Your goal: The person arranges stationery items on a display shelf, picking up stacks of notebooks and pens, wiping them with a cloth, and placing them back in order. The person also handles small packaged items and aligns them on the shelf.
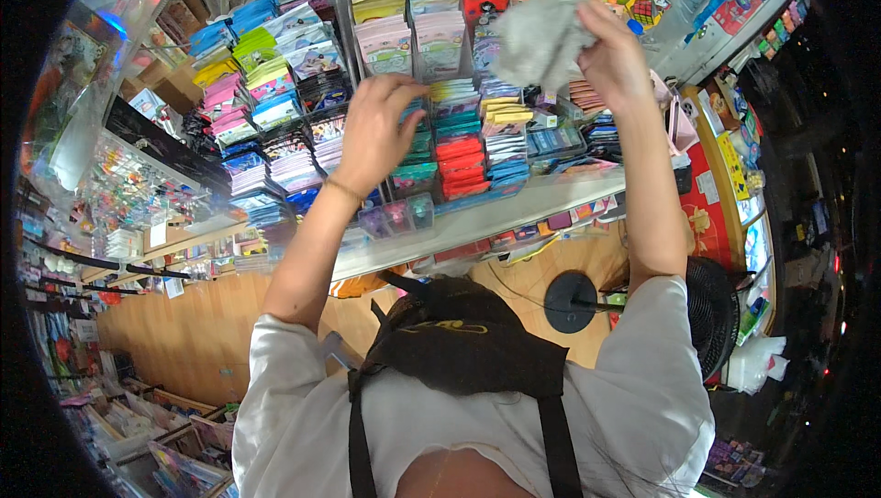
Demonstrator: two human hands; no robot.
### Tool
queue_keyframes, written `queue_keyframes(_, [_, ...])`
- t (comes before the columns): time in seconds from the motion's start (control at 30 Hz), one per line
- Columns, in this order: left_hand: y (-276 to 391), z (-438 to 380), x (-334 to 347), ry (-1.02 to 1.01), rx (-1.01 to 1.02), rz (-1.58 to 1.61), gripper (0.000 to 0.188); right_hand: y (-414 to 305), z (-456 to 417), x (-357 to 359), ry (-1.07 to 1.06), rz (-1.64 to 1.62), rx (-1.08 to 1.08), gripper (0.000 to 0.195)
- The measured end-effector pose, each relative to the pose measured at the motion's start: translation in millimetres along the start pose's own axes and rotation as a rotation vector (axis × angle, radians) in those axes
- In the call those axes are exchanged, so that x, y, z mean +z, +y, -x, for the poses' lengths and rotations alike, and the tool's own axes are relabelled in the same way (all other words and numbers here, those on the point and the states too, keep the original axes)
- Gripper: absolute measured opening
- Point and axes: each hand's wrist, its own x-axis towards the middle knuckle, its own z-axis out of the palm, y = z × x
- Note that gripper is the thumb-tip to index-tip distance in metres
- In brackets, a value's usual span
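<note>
A crumpled pale grey cloth [540, 37] hangs from my right hand [616, 57], raised over the far right part of the display; its edges are blurred. My left hand [378, 130] is above the middle rows, thumb apart from loosely bent fingers, with nothing seen between them. Whether its fingertips touch the packets is hard to tell. Just right of it stand teal packets [418, 147] and a stack of red packets [461, 160]. Pink-and-white packets [384, 43] fill the clear divided rack beyond. Yellow-topped packets [506, 116] stand below the cloth.
A white counter edge [482, 222] runs along my side of the display. A small clear box [396, 216] sits at that edge. To the right, a black fan [705, 319] and a round black base [570, 302] stand near me. More goods hang at left.
</note>
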Motion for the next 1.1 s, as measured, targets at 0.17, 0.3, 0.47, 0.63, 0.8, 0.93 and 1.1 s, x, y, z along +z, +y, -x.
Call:
queue_keyframes(0.17, [94, -17, -97, 0.109, 0.48, 0.312, 0.026, 82, -37, 22, -0.246, 0.791, -0.257, 0.027])
queue_keyframes(0.3, [155, -31, -162, -0.012, 0.291, 0.311, 0.022, 114, -56, 54, -0.675, 1.317, -0.245, 0.053])
queue_keyframes(0.47, [176, -45, -203, -0.271, -0.035, 0.264, 0.02, 93, -79, 86, -1.112, 1.576, 0.207, 0.071])
queue_keyframes(0.63, [160, -31, -201, -0.146, 0.155, 0.403, 0.021, 126, -109, 108, -1.354, 1.797, 0.507, 0.084])
queue_keyframes(0.8, [139, -20, -206, -0.03, 0.385, 0.599, 0.022, 165, -135, 94, -1.299, 1.444, 1.043, 0.097])
queue_keyframes(0.93, [113, -10, -202, 0.017, 0.443, 0.896, 0.023, 159, -119, 80, -1.223, 1.573, 0.847, 0.108])
queue_keyframes(1.1, [158, 13, -143, 0.322, 0.218, 1.758, 0.014, 157, -125, 87, -1.42, 1.493, 0.818, 0.105])
